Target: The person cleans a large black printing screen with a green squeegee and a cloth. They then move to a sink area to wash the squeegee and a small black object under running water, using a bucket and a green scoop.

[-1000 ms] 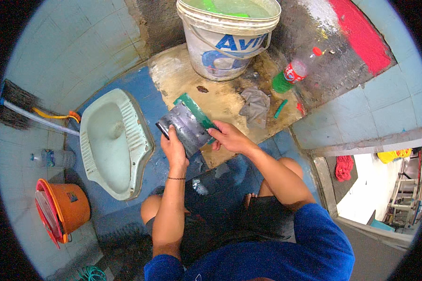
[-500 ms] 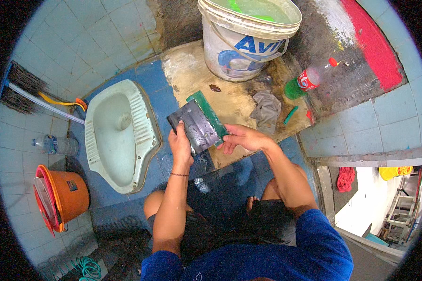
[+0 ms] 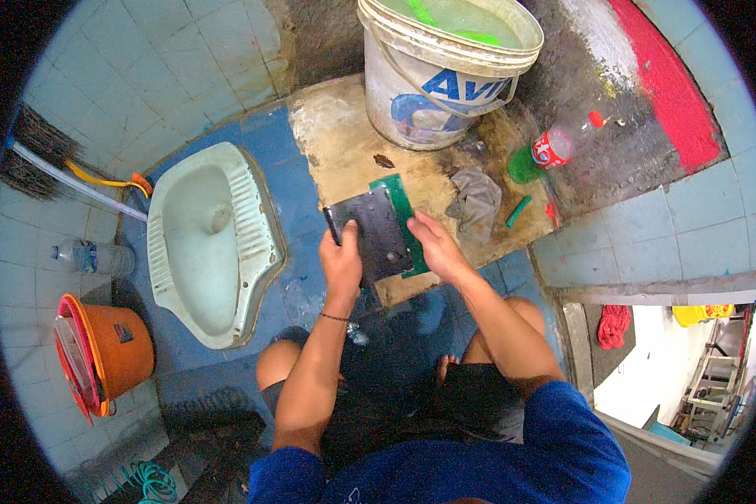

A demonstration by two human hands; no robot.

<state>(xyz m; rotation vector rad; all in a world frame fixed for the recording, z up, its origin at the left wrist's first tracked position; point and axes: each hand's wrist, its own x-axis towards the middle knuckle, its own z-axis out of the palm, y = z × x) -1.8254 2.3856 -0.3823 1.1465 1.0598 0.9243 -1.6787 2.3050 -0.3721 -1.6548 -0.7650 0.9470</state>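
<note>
The dark flat panel (image 3: 376, 235), a grey-black rectangular sheet, is held up in front of the person, just above the stained concrete step (image 3: 344, 143). Its long axis runs roughly away from the person, tilted a bit to the left at the far end. A green strip (image 3: 403, 214) lies along the panel's right edge, touching or just under it; can't tell which.

Left hand (image 3: 342, 265) grips the panel's near-left corner: fingers (image 3: 350, 231) are wrapped over the face w/ thumb side behind, so it's closed on the sheet and carries it. Right hand (image 3: 433, 248) sits at the near-right edge, against the green strip. Its fingers are half curled and pressing or pinching there; whether they actually clamp anything can't be told. So the panel lies fwd of both hands, w/ the left hand nearer its middle and the right at the edge.

Further out:
- grey rag (image 3: 476, 202) on the step, just right of the panel
- small green stick (image 3: 518, 211) beside the rag
- white bucket (image 3: 445, 84) w/ water, at the far end of the step
- plastic bottle (image 3: 563, 143), lying to the right
- squat toilet (image 3: 210, 239), to the left on the blue floor
- orange bucket (image 3: 113, 349), well apart at lower left
</note>
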